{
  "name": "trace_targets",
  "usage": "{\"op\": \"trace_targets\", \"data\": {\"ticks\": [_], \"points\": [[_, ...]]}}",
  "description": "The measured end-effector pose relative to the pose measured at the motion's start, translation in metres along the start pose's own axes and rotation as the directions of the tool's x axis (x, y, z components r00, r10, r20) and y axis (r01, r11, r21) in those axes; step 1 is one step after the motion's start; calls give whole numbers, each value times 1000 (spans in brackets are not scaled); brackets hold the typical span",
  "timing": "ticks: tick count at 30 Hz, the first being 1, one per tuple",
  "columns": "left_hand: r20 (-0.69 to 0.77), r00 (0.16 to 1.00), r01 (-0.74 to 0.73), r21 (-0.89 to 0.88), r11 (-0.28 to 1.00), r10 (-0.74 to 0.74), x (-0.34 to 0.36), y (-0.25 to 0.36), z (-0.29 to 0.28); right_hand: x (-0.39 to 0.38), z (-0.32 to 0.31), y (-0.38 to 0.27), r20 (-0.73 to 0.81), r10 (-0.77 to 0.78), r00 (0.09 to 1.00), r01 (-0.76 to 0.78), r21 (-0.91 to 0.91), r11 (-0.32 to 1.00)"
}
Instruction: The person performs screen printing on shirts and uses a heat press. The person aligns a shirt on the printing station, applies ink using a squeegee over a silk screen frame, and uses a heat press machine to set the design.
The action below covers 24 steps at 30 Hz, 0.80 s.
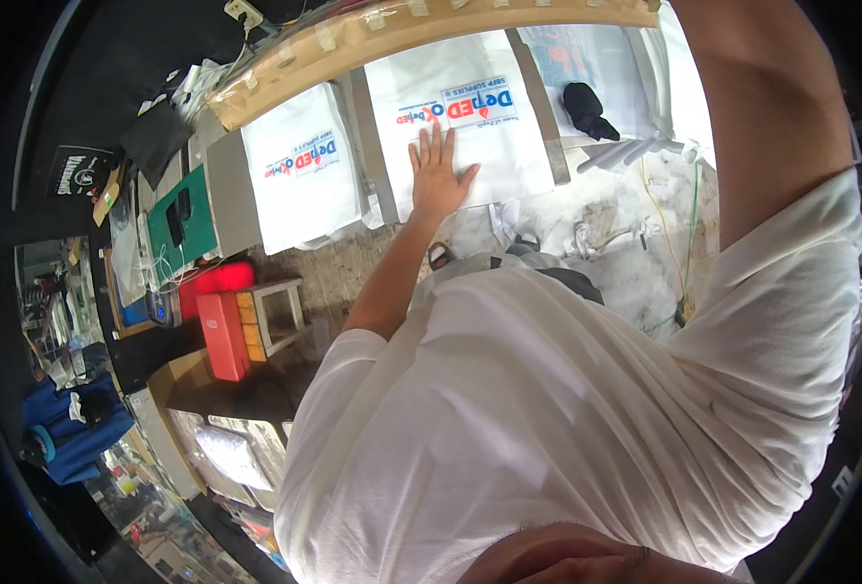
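My left hand [436, 177] lies open, fingers spread, on a printed white bag [499, 161] with blue and red lettering. To its left a second printed white bag [295, 209], apparently atop a small stack, lies on a grey board [224, 200]. My right arm is raised along the right side; my right hand is out of the picture. Right of the bag under my left hand are a translucent printed sheet [572, 58] and a crumpled black cloth [589, 112].
A taped brown ledge [373, 29] spans the top. At left sit a green mat [178, 200] with black objects, cables, a red box [219, 341] beside a stool [275, 341], and blue clothing [76, 428]. My feet stand on the worn floor [645, 273] below the bench.
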<state>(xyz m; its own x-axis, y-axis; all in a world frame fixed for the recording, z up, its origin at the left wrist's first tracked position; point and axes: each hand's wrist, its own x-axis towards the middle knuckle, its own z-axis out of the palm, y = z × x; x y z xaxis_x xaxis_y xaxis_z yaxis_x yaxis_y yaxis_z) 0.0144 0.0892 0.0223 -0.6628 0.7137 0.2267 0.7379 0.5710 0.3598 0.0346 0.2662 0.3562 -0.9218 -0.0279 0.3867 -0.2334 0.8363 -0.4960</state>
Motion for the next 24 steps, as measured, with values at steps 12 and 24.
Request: {"op": "trace_targets", "data": {"ticks": [12,24], "points": [[-11,1000,16,-10,1000,-16,2,-5,0,1,2,-3,-18,-10,1000,10,-16,1000],[111,991,70,53,996,-76,16,3,-19,30,-61,-83,-12,-250,968,243,-191,951]]}}
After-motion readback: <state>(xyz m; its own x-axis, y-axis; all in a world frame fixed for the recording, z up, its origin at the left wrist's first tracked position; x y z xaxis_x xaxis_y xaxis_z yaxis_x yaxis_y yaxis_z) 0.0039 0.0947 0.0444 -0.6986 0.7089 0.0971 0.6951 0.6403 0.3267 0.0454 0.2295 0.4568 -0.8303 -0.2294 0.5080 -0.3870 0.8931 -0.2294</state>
